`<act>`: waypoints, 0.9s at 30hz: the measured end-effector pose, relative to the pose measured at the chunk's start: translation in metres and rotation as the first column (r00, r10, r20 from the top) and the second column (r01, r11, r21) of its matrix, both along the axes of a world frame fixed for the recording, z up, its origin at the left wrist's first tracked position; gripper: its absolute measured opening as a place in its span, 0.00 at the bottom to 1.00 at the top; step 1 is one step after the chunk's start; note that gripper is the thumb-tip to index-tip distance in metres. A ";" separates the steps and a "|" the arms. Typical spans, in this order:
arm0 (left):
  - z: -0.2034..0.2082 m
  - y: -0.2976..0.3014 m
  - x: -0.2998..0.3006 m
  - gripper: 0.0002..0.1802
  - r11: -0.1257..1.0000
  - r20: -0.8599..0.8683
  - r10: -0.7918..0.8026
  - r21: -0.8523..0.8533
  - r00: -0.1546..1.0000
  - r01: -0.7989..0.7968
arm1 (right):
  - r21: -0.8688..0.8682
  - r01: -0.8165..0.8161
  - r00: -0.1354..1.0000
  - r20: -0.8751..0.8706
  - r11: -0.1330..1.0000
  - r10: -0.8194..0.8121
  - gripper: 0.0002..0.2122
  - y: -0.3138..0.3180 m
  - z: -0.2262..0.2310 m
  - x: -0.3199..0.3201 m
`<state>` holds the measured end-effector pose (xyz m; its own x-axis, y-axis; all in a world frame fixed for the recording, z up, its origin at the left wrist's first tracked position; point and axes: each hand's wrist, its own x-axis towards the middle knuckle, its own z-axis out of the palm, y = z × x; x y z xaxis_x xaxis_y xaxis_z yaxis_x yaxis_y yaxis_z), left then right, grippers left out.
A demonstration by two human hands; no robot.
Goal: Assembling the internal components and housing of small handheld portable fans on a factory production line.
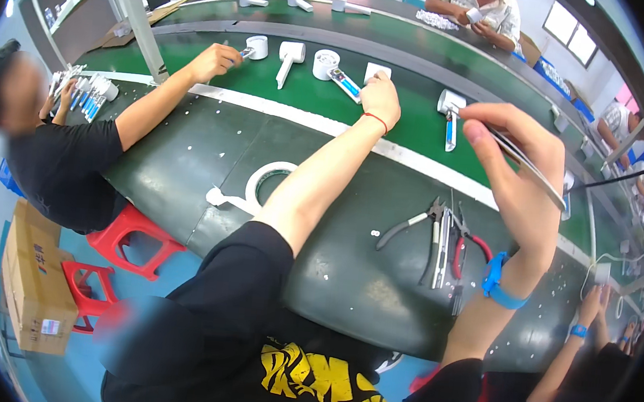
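Note:
My left hand (381,101), a red cord on its wrist, reaches out over the green conveyor belt. Its fingers are closed at a white plastic part (376,71), most of it hidden by the hand. Just left of it lies a white round-headed device (325,64) whose handle shows a blue cell inside. My right hand (528,162), with a blue band on the wrist, is raised near the belt and closed on metal tweezers (528,164). Beyond its fingertips is another such device (451,111), also with blue in its handle. A plain white device (290,59) lies further left.
On the dark worktable (346,280) lie black-handled pliers (411,228), red-handled pliers (465,240) and a tape roll (269,179). A co-worker's hand (215,63) works at a device (256,47) on the left. A metal post (139,20) rises there.

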<state>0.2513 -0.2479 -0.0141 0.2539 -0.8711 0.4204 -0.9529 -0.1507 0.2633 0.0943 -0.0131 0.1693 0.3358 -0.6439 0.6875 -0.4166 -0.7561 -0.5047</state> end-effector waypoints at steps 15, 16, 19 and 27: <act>0.061 0.044 0.005 0.26 0.816 -0.809 -0.500 -0.322 0.309 0.480 | -0.039 -0.012 1.000 -0.008 0.999 0.012 0.05 -0.002 0.004 -0.006; 0.068 0.049 0.006 0.29 0.806 -0.805 -0.538 -0.404 0.251 0.432 | -0.041 -0.002 1.000 -0.008 0.999 0.002 0.05 -0.003 0.005 -0.004; 0.119 0.096 0.016 0.20 0.658 -0.823 -0.427 -0.567 -0.374 0.495 | -0.016 0.025 1.000 -0.010 1.000 -0.025 0.05 -0.001 0.007 -0.007; 0.170 0.178 0.038 0.17 0.537 -0.666 -0.529 -0.743 -0.527 0.399 | 0.049 -0.046 0.982 0.185 0.998 0.036 0.08 0.015 0.005 0.022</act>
<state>0.2894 -0.0700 0.1559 -0.1663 -0.8784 0.4480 0.6393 0.2498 0.7272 0.1159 0.0022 0.1740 0.2334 -0.6694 0.7053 -0.2825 -0.7407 -0.6096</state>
